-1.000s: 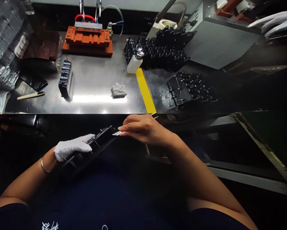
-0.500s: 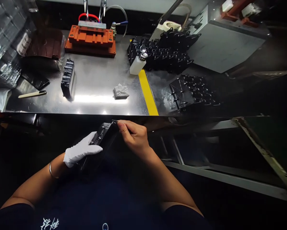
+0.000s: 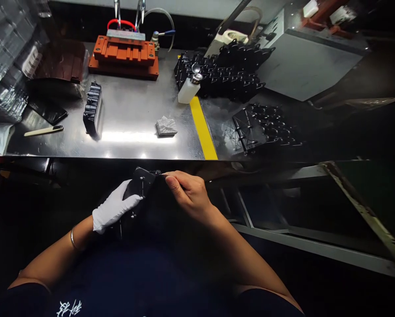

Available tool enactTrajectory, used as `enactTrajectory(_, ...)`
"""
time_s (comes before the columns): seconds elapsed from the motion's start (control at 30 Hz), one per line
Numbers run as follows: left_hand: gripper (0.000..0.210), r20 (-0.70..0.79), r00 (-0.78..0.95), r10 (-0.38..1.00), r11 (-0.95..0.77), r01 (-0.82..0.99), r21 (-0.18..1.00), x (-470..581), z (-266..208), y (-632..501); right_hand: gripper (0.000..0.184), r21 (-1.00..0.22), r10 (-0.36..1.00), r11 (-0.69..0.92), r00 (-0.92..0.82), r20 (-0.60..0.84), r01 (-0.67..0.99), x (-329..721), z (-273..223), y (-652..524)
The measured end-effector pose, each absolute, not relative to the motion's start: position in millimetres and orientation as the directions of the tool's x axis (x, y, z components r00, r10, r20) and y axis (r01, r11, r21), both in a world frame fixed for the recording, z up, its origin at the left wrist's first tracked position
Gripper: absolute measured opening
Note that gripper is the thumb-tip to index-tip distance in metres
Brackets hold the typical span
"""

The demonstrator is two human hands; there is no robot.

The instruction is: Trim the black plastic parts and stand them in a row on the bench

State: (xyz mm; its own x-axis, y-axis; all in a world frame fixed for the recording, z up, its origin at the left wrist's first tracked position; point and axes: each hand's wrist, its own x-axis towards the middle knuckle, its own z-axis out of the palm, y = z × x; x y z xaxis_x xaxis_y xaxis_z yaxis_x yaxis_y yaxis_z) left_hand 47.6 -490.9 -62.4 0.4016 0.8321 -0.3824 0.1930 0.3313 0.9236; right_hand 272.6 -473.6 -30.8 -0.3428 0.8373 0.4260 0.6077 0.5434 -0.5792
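Black part (image 3: 144, 185) has tilted; left grip (image 3: 115, 208) closed round its side, right grip (image 3: 191, 192) curled, hold unclear. Likely light, stiff, slick; take edges.

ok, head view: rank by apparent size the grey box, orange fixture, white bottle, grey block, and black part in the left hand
1. Grey box
2. Orange fixture
3. White bottle
4. Grey block

Unranked: black part, partly hidden by the left hand and likely nearer the camera.
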Motion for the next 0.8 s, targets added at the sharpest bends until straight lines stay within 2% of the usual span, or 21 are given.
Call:
enactTrajectory(0.1,0.075,-0.234,0.172,0.957,0.169,0.325,0.930,48.1,-74.6,-497.9,0.037,-0.458,0.787,0.595,-0.360,0.501,0.661,275.0,-27.1,-474.0)
enactTrajectory(0.2,0.070,-0.009,0.165,0.986,-0.057,0.390,0.919,46.7,-85.3,-504.7,0.046,-0.312,0.730,0.655,-0.471,0.495,0.688,275.0,-27.3,-475.7)
enactTrajectory(0.3,0.063,0.104,0.201,0.974,-0.178,0.397,0.900,46.5,-90.8,-508.6,0.050,-0.268,0.692,0.706,-0.556,0.461,0.656,276.3,-28.9,-477.1)
enactTrajectory(0.43,0.065,0.097,0.177,0.979,-0.156,0.360,0.920,48.6,-92.4,-510.7,0.050,-0.291,0.674,0.723,-0.546,0.498,0.627,278.9,-29.1,-478.0)
enactTrajectory(0.63,0.063,0.084,0.196,0.977,-0.154,0.373,0.915,50.2,-91.5,-510.7,0.050,-0.190,0.637,0.740,-0.581,0.506,0.646,279.2,-27.6,-479.6)
enactTrajectory(0.8,0.066,0.033,0.242,0.970,-0.116,0.337,0.935,47.0,-91.2,-508.4,0.052,-0.206,0.653,0.728,-0.571,0.497,0.654,280.0,-26.7,-479.5)
